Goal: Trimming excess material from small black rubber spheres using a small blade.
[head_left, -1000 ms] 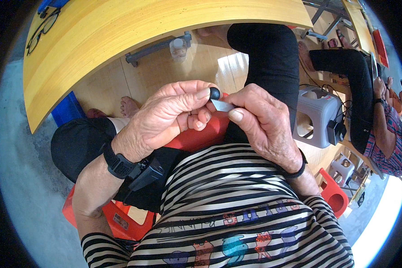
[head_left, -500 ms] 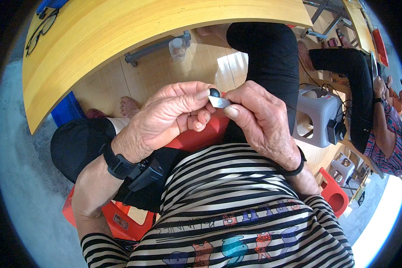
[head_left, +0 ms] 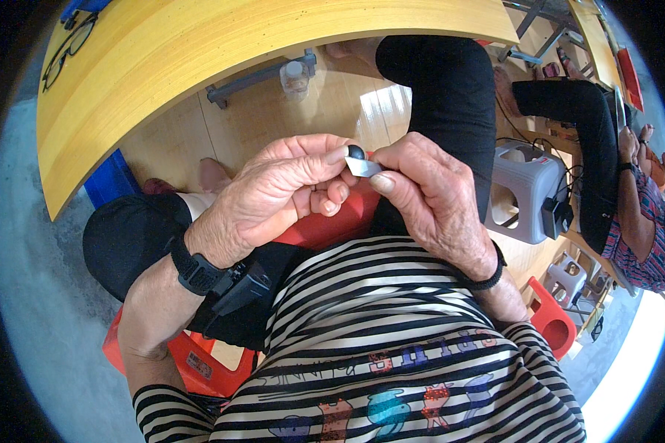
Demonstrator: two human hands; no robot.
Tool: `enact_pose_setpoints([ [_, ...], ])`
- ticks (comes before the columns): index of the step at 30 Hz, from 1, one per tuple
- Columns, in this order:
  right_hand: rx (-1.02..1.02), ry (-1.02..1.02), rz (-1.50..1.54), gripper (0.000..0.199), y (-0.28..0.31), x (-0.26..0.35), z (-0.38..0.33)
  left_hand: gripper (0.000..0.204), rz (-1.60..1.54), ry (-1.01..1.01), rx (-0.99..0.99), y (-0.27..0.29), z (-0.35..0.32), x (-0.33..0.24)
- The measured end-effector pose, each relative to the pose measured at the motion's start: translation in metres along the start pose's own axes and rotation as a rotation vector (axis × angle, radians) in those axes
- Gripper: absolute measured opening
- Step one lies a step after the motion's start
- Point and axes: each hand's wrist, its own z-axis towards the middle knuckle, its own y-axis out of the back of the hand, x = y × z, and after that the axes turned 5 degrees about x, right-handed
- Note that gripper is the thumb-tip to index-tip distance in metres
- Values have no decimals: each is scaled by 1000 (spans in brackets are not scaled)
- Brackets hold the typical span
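Observation:
Between the thumb and fingertips of my left hand (head_left: 277, 184) sits a small, dark, round thing (head_left: 356, 152), smooth and shiny on top; its kind I cannot make out. My right hand (head_left: 432, 188) pinches a short, flat metal blade (head_left: 362, 167) with a slanted end, its rear part hidden under the thumb and forefinger. The blade lies against the near side of the round thing. Both hands meet above my lap, in front of my striped shirt (head_left: 377, 295).
A yellow wooden table (head_left: 199, 66) with eyeglasses (head_left: 69, 53) at its left end stands ahead. Beneath it are a clear plastic container (head_left: 295, 80) and a blue bin (head_left: 112, 179). At right stands a grey stool (head_left: 524, 192); another person (head_left: 639, 221) sits farther off.
My hands have barely moved; the blade and the round thing stay together between them. A bare foot under the table has shifted slightly.

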Motion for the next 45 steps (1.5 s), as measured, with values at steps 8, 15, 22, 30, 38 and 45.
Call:
enact_pose_setpoints([
  [8,-9,-13,-32,11,-1,-1,0,26,6,24,-55,1,0,1],
  [15,-13,-24,-36,9,-3,-3,0,22,-47,28,-14,9,1,3],
  [22,-8,-28,-61,11,-6,-12,3,20,-102,11,51,16,3,5],
  [30,-1,-433,367,22,8,-24,13,20,-115,13,46,9,0,3],
  [38,21,-123,213,27,-9,-16,18,20,-90,-3,52,16,0,7],
  [45,1,-173,484,12,-8,-10,22,20,-43,46,-4,-1,-3,3],
])
